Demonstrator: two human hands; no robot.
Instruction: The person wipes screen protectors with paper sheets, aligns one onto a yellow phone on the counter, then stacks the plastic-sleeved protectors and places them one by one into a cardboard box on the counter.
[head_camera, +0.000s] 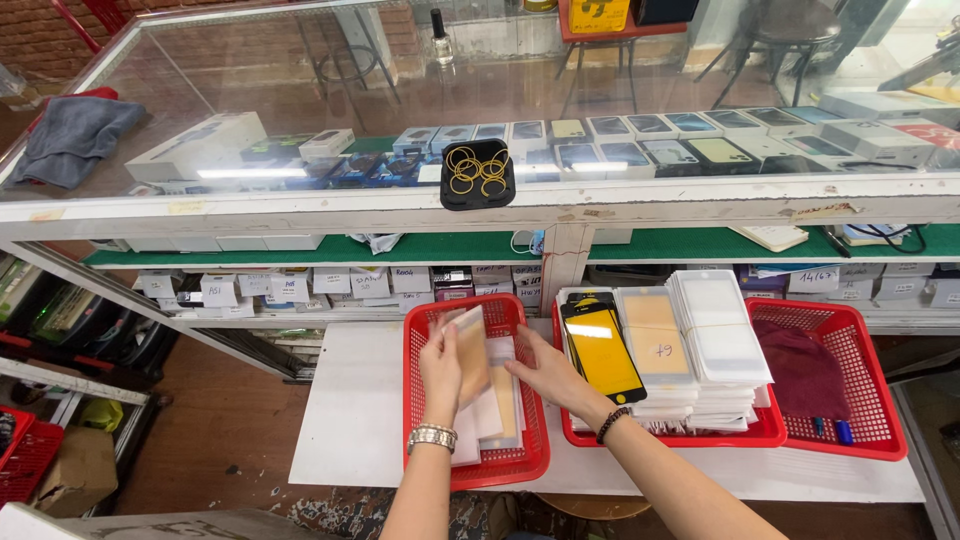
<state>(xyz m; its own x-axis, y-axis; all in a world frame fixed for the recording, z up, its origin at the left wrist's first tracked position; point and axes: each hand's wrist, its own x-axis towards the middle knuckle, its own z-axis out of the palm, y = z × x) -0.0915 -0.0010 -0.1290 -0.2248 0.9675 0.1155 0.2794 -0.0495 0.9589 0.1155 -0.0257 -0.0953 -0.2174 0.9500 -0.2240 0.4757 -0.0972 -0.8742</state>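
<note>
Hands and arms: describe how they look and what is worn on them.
Both forearms are bare, no sleeves in view. The left hand has a silver metal-link watch band at the wrist. The right hand has a dark beaded bracelet. No gloves.

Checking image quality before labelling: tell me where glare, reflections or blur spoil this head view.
Head view: the glass counter top mirrors stools and bright streaks, veiling the boxes beneath; the left hand and the tan packet it holds are slightly motion-soft; the right hand and red basket stay sharp; wide-angle bending curves the counter edge.
</note>
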